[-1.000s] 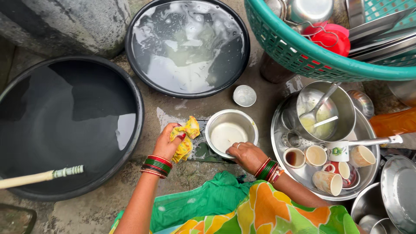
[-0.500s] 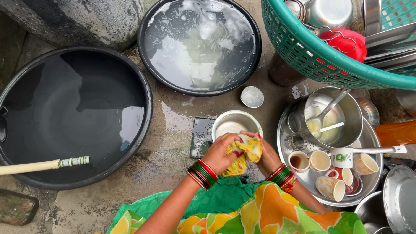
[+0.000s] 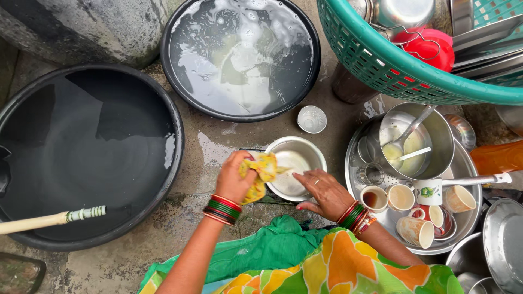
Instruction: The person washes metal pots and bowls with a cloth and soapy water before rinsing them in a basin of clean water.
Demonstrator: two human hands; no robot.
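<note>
Scrubbing the steel bowl (image 3: 297, 163)
Left hand (image 3: 235, 177) grips a yellow cloth (image 3: 261, 174) at the bowl's rim; right hand (image 3: 322, 190) lies flat, steadying it.

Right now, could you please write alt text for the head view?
A person's left hand presses a yellow cloth into a steel bowl that the right hand steadies, on wet ground between dark water basins and a steel tray of dirty cups.
</note>
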